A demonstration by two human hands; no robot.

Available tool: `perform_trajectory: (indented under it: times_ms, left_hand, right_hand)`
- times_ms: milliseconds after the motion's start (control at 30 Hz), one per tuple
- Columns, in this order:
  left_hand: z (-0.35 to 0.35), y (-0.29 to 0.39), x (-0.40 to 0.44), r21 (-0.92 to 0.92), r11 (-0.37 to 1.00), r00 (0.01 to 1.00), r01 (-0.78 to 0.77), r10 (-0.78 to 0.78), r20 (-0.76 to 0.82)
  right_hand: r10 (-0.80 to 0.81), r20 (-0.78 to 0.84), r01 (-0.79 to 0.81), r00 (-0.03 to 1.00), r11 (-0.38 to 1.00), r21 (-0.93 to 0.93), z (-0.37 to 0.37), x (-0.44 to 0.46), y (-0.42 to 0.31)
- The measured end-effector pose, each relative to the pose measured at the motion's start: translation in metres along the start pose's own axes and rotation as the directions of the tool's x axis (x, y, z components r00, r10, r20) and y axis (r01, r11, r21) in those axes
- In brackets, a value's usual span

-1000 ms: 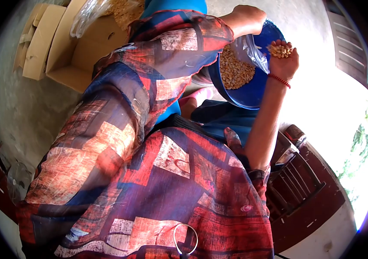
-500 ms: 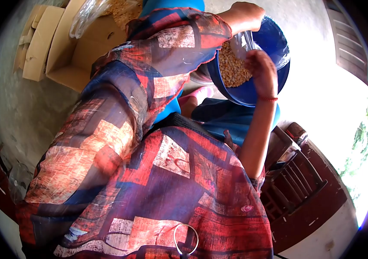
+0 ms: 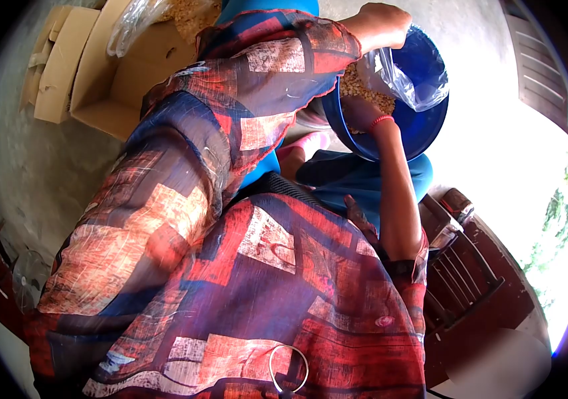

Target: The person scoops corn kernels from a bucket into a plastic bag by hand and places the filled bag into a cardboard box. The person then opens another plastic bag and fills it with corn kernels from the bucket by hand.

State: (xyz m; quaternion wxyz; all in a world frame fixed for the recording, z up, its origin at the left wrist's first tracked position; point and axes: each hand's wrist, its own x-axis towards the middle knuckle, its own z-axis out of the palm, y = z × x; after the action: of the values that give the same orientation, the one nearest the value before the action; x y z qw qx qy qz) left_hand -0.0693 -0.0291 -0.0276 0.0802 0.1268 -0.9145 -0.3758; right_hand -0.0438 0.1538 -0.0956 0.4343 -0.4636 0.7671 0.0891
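Note:
A blue bucket (image 3: 430, 123) stands at the upper right with yellowish split grain (image 3: 381, 101) inside. Over its far rim, my left hand (image 3: 385, 21) is closed on a clear plastic bag (image 3: 409, 86), which hangs down into the bucket. Red bracelet on the wrist, my right hand (image 3: 362, 113) is down in the bucket against the grain. Its fingers are hidden, so their grip does not show.
An open cardboard box (image 3: 114, 100) lies on the floor at the upper left, with a plastic bag (image 3: 131, 26) and more grain (image 3: 190, 20) by it. A dark red wooden piece with slats (image 3: 467, 272) stands at the right.
My right hand has left the plastic bag and moved down and left into the grain. The bag now spreads wider inside the bucket. My left hand has hardly moved.

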Motion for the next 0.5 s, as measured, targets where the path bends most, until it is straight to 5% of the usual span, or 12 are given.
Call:
perform_trajectory:
  times_ms: [167, 300, 400, 500]
  left_hand:
    - [0.001, 0.002, -0.001, 0.004, 1.0, 1.0, 0.02, -0.02, -0.014]
    - [-0.003, 0.002, -0.001, 0.029, 0.999, 0.995, 0.029, -0.032, 0.09]
    - [0.002, 0.002, 0.002, 0.019, 0.999, 0.999, 0.039, -0.04, 0.029]
    - [0.001, 0.001, 0.001, 0.033, 0.999, 0.999, 0.041, -0.042, 0.033]
  right_hand:
    - [-0.004, 0.182, 0.004, 0.983, 1.0, 0.003, -0.013, -0.006, -0.024]
    - [0.017, 0.195, -0.053, 0.981, 0.983, 0.178, -0.011, -0.01, -0.023]
    - [-0.124, 0.118, 0.097, 0.985, 0.971, 0.217, -0.002, -0.004, -0.004]
    - [0.007, 0.191, -0.097, 0.982, 0.88, 0.465, -0.033, -0.028, -0.029]
